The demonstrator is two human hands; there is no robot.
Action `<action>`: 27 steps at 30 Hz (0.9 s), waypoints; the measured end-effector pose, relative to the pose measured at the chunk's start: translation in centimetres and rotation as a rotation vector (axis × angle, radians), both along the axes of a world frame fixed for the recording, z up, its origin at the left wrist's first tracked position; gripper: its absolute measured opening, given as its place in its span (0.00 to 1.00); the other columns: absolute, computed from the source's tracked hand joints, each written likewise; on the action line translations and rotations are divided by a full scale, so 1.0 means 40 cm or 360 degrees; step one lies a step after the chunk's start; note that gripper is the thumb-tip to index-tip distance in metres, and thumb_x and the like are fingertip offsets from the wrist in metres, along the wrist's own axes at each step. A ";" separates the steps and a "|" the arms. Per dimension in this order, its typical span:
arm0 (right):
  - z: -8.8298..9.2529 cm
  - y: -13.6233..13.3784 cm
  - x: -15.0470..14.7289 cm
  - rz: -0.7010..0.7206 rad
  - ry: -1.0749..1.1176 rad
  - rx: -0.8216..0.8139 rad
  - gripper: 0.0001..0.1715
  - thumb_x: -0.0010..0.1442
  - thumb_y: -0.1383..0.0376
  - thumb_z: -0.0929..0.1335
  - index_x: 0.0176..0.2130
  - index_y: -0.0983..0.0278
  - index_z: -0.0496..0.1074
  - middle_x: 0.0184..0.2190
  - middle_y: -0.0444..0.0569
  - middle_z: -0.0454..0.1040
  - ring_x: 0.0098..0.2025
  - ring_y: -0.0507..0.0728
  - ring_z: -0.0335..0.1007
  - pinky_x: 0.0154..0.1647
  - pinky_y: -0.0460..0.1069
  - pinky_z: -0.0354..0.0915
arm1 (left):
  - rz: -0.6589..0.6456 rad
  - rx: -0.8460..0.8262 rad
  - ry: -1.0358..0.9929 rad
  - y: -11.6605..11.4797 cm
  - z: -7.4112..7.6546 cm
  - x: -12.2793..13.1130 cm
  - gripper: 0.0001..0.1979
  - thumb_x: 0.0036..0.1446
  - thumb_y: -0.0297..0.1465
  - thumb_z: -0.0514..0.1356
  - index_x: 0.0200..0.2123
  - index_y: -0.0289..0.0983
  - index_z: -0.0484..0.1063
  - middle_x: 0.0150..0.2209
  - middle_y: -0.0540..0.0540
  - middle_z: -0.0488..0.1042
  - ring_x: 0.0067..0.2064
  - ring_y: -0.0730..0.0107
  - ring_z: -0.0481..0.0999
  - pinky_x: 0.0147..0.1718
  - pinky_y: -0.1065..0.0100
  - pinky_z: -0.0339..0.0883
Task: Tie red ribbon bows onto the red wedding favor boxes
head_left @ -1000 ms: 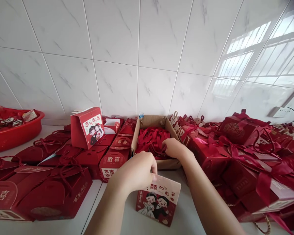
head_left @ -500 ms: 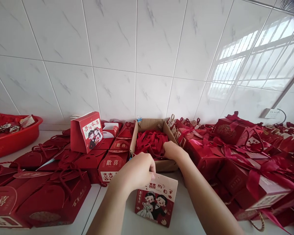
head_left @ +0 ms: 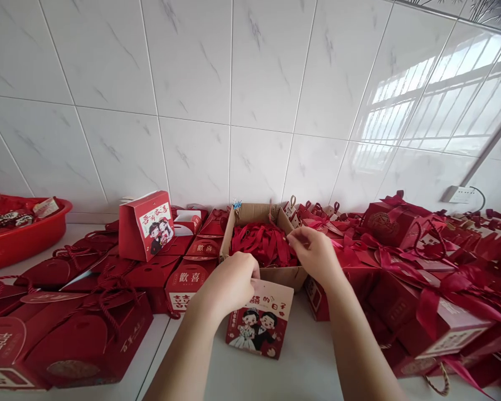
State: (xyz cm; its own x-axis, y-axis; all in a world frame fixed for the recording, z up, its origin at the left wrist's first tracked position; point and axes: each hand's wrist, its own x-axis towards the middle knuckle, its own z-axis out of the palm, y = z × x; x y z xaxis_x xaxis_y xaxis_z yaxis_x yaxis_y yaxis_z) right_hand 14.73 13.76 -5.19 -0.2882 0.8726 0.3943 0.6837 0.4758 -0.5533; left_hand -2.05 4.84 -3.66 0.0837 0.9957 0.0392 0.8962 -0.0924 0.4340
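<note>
My left hand [head_left: 237, 283] grips the top edge of a red and cream gift box [head_left: 259, 323] printed with a cartoon bride and groom. This box hangs tilted just over the white tabletop. Behind it, an open cardboard box [head_left: 284, 275] holds a tangled heap of red ribbons [head_left: 261, 242]. At that box's right rim, my right hand [head_left: 311, 248] is pinched closed, with what looks like a red ribbon at its fingertips. Most of that ribbon merges with the heap or is hidden.
Red gift boxes [head_left: 87, 334] with rope handles crowd the left side. One printed box [head_left: 144, 228] stands on top of them. A red plastic basin [head_left: 25, 239] is at the far left. Ribbon-tied boxes [head_left: 434, 301] are stacked at right. A tiled wall [head_left: 259, 156] rises behind.
My right hand has come up out of the ribbon heap and moved right to the cardboard box's rim. My left hand has raised the gift box slightly and shifted it away from me.
</note>
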 end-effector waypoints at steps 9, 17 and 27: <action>0.027 -0.079 0.036 0.0879 0.1418 -0.0250 0.12 0.61 0.57 0.67 0.34 0.64 0.68 0.28 0.45 0.68 0.30 0.50 0.62 0.31 0.45 0.60 | 0.0017 0.0282 -0.0097 0.009 -0.003 0.016 0.07 0.58 0.30 0.56 0.36 0.37 0.73 0.44 0.42 0.76 0.46 0.59 0.75 0.42 0.63 0.67; 0.024 -0.143 0.015 0.0890 0.1049 0.0694 0.04 0.64 0.71 0.62 0.37 0.63 0.65 0.34 0.46 0.64 0.38 0.53 0.63 0.40 0.49 0.62 | -0.0314 0.0549 -0.1305 -0.077 0.065 0.083 0.11 0.61 0.38 0.58 0.40 0.37 0.74 0.40 0.47 0.78 0.43 0.68 0.77 0.42 0.72 0.72; 0.025 -0.158 0.014 0.0636 0.0773 0.1296 0.10 0.59 0.77 0.61 0.38 0.62 0.62 0.33 0.48 0.65 0.37 0.55 0.64 0.38 0.51 0.62 | -0.0164 0.0768 -0.1164 -0.105 0.060 0.108 0.09 0.60 0.35 0.59 0.32 0.38 0.77 0.28 0.51 0.77 0.34 0.71 0.77 0.31 0.76 0.71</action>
